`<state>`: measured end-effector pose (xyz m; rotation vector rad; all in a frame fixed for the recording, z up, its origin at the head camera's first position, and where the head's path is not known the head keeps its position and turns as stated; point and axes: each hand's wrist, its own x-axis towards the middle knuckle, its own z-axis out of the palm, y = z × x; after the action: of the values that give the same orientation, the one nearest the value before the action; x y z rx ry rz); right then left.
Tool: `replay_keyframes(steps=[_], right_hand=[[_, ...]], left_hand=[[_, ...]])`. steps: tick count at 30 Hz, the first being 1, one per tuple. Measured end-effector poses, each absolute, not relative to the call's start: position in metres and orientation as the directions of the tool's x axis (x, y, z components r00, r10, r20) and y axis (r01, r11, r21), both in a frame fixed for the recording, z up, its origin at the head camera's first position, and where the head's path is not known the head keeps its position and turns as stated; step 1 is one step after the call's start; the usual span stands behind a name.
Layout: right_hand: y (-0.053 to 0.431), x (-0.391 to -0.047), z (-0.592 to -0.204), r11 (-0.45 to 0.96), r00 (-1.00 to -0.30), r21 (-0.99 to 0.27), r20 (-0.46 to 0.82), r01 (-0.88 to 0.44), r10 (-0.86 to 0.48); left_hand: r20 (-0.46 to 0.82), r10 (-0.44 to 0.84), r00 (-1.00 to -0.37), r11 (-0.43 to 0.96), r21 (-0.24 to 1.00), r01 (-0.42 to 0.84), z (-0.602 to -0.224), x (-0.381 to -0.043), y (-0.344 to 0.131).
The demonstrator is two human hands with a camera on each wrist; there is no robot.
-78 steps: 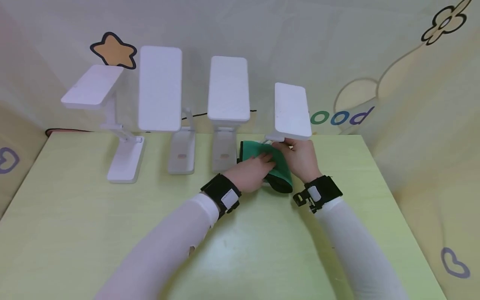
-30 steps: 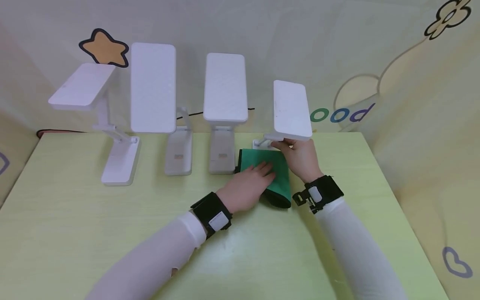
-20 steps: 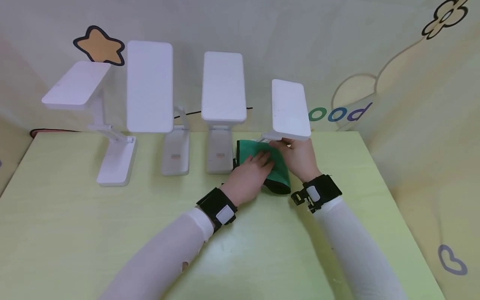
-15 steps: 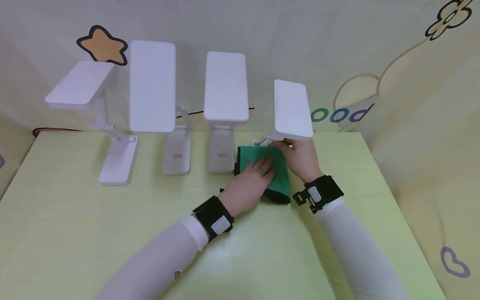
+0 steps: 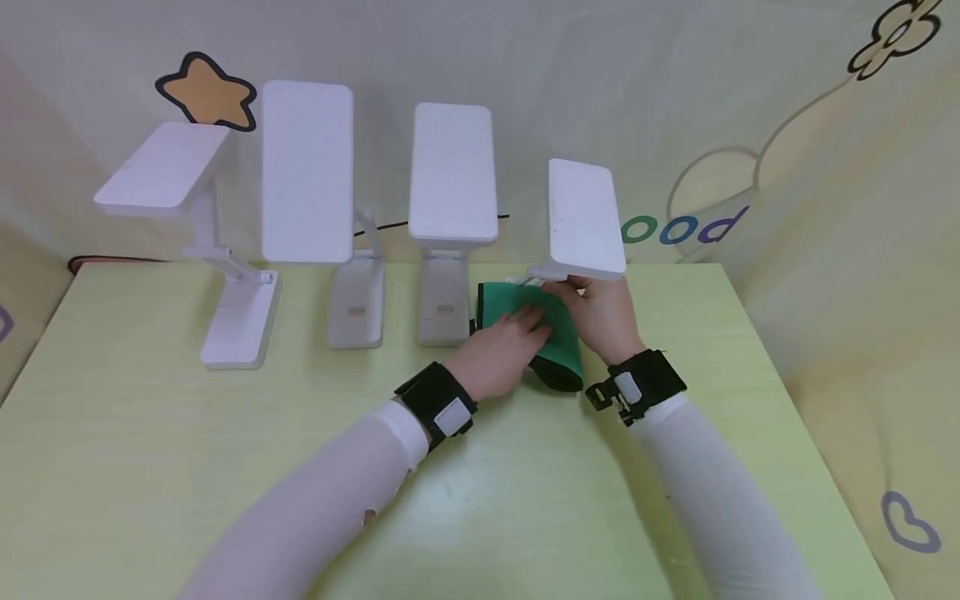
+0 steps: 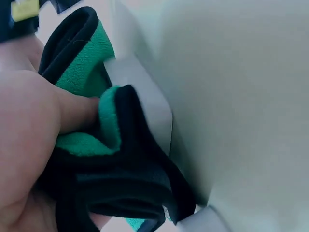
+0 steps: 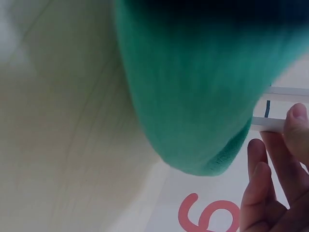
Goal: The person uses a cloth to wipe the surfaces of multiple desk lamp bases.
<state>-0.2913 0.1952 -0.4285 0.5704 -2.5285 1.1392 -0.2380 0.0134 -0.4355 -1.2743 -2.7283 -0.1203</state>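
Note:
On the base of the rightmost white phone stand [image 5: 587, 218] lies a folded green cloth [image 5: 564, 337] with black edging. My left hand [image 5: 497, 354] holds the cloth down, its fingers over the top. In the left wrist view the thumb of this hand [image 6: 29, 130] digs into a fold of the cloth [image 6: 82, 79], beside the pale base [image 6: 140, 92]. My right hand [image 5: 603, 317] grips the stand low, under its panel. The right wrist view shows thumb and fingers [image 7: 297, 140] at a white bar of the stand [image 7: 268, 124]. Most of the base is hidden by the cloth.
More white phone stands stand in a row to the left: one close by [image 5: 453, 175], a taller one [image 5: 307, 171] and a tilted one [image 5: 165, 171]. Behind the yellow-green table [image 5: 225, 467] hangs a printed curtain [image 5: 675, 100]. A dark cable [image 5: 390, 226] runs behind the stands.
The cloth and my left hand have slid back and forth along the base; over the last half second they moved away from me. My right hand stays at the stand.

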Motion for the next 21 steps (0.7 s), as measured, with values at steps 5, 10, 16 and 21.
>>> replay_keyframes(steps=[5, 10, 16, 21], right_hand=[[0.191, -0.291, -0.427, 0.606, -0.873, -0.639, 0.43, -0.474, -0.229], [0.189, -0.29, -0.426, 0.621, -0.881, -0.636, 0.418, -0.459, -0.223], [0.193, -0.289, -0.426, 0.633, -0.883, -0.628, 0.414, -0.452, -0.221], [0.193, -0.289, -0.43, 0.622, -0.877, -0.631, 0.427, -0.462, -0.219]], left_hand=[[0.133, 0.753, -0.644, 0.649, 0.012, 0.761, -0.43, -0.247, 0.013], [0.07, 0.751, -0.656, 0.656, 0.032, 0.754, -0.432, -0.236, 0.01], [-0.045, 0.806, -0.591, 0.593, 0.074, 0.802, -0.43, -0.203, 0.002], [-0.026, 0.817, -0.576, 0.576, 0.042, 0.816, -0.427, -0.192, -0.005]])
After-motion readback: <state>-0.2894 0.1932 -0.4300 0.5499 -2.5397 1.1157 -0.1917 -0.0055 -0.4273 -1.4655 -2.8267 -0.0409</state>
